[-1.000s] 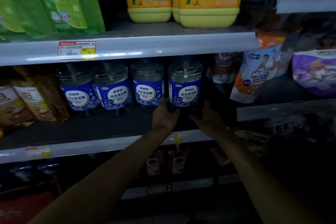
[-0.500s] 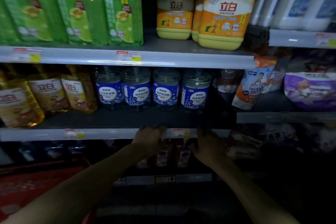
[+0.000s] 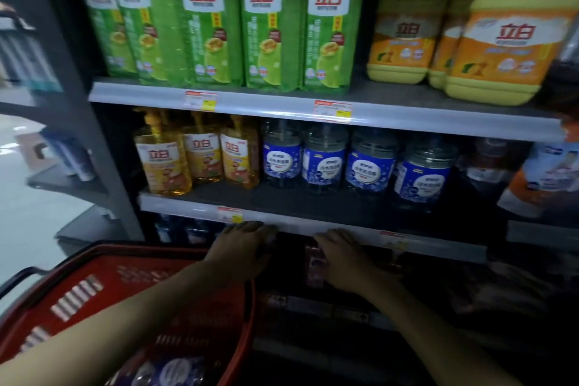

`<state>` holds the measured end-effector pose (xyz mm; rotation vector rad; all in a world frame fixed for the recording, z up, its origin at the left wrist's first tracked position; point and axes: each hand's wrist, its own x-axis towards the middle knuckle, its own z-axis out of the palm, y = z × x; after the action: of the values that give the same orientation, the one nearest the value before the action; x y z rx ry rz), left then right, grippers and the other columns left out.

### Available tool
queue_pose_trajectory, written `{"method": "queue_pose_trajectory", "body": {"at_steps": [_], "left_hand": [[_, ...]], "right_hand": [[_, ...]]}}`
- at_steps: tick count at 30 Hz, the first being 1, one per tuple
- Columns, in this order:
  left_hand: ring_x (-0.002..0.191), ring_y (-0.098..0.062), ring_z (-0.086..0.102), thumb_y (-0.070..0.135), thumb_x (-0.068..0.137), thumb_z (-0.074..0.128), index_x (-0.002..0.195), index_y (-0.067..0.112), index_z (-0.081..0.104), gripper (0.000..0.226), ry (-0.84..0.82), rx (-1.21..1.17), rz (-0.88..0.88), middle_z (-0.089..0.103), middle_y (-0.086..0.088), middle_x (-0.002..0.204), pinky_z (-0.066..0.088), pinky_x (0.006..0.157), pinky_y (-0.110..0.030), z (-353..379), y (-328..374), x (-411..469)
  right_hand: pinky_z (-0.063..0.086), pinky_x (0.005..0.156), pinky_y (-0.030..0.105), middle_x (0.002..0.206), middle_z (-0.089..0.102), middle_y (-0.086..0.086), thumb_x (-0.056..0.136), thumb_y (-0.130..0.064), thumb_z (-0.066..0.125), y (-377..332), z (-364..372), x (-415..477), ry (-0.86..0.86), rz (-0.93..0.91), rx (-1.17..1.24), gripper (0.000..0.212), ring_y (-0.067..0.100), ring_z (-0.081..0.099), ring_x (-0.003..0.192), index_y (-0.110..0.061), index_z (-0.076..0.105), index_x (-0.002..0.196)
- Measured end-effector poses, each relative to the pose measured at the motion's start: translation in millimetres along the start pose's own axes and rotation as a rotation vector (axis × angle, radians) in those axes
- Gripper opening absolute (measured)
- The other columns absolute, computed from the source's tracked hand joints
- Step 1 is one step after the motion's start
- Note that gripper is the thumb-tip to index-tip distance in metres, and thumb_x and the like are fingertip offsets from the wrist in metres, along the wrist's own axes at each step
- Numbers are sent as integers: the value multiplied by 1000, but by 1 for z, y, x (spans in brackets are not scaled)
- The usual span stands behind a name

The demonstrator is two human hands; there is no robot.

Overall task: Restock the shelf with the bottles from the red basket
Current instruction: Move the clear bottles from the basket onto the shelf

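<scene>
left hand empty, fingers loose | right hand same | both just under my shelf edge | four blue-label bottles upright above | red basket lower left

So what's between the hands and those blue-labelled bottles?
In the head view, just the shelf's pale price rail and a bare strip of dark shelf before the blue-labelled bottles.

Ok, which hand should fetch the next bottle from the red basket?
Left. The left hand is empty, at the rim of the red basket; the right hand is off to its side.
</scene>
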<state>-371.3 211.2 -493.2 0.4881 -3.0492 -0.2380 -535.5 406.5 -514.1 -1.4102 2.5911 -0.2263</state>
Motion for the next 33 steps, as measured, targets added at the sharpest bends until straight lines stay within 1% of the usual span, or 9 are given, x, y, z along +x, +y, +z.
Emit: {"method": "queue_pose_trajectory", "body": {"at_steps": [6, 12, 15, 17, 22, 26, 28, 30, 33], "left_hand": [[145, -22, 41, 52, 94, 63, 157, 41, 33, 71, 29, 7, -165, 36, 5, 164, 39, 114, -43, -8, -80, -64], [146, -23, 40, 57, 91, 58, 158, 38, 29, 75, 19, 55, -275, 39, 1, 162, 36, 118, -44, 9, -145, -111], [144, -23, 43, 62, 86, 52, 158, 37, 31, 79, 19, 61, -308, 42, 1, 160, 38, 117, -44, 18, -167, -129], [142, -26, 46, 62, 85, 55, 158, 34, 33, 81, 4, 58, -346, 45, -3, 158, 40, 116, -45, 28, -182, -141], [147, -28, 39, 63, 93, 53, 161, 35, 23, 79, -85, 87, -406, 37, -6, 162, 33, 119, -45, 56, -214, -171], [148, -28, 36, 61, 98, 49, 161, 34, 20, 75, -238, 111, -478, 32, -8, 164, 31, 119, -47, 79, -228, -199], [144, -29, 42, 60, 98, 49, 160, 34, 25, 71, -286, 113, -518, 38, -8, 160, 34, 116, -46, 85, -238, -213], [132, -29, 53, 60, 97, 50, 155, 32, 36, 66, -298, 83, -568, 50, -7, 147, 44, 107, -44, 88, -251, -224], [118, -28, 61, 51, 98, 53, 148, 27, 50, 55, -298, -104, -682, 58, -6, 132, 54, 92, -41, 91, -265, -238]], "right_hand": [[21, 122, 54, 167, 12, 4, 95, -53, 56, -72, 21, 39, -67, -164, -93, 81, 32, 6, 155, -29, 15, 160], [11, 125, 51, 169, 3, 12, 97, -57, 52, -134, 35, 66, -124, -278, -117, 82, 33, -1, 155, -30, 10, 162], [1, 126, 50, 170, -1, 11, 96, -64, 49, -155, 50, 75, -193, -319, -135, 85, 33, -7, 156, -32, 7, 162], [-1, 126, 49, 170, -2, 9, 94, -67, 49, -167, 59, 78, -225, -343, -130, 86, 31, -8, 156, -33, 8, 162], [6, 127, 45, 170, 6, 5, 93, -70, 48, -200, 91, 79, -326, -402, -103, 84, 26, 0, 156, -37, 13, 161], [13, 126, 42, 169, 13, 4, 94, -67, 51, -229, 132, 75, -509, -398, -126, 80, 25, 8, 156, -35, 20, 160], [23, 123, 42, 165, 24, 6, 92, -64, 55, -244, 160, 79, -590, -419, -183, 81, 28, 22, 151, -30, 24, 159], [34, 117, 41, 159, 34, 8, 92, -59, 61, -261, 190, 88, -671, -426, -225, 81, 30, 34, 144, -26, 27, 158], [42, 110, 40, 152, 43, 11, 90, -55, 66, -284, 239, 99, -757, -387, -226, 84, 32, 45, 136, -22, 27, 156]]}}
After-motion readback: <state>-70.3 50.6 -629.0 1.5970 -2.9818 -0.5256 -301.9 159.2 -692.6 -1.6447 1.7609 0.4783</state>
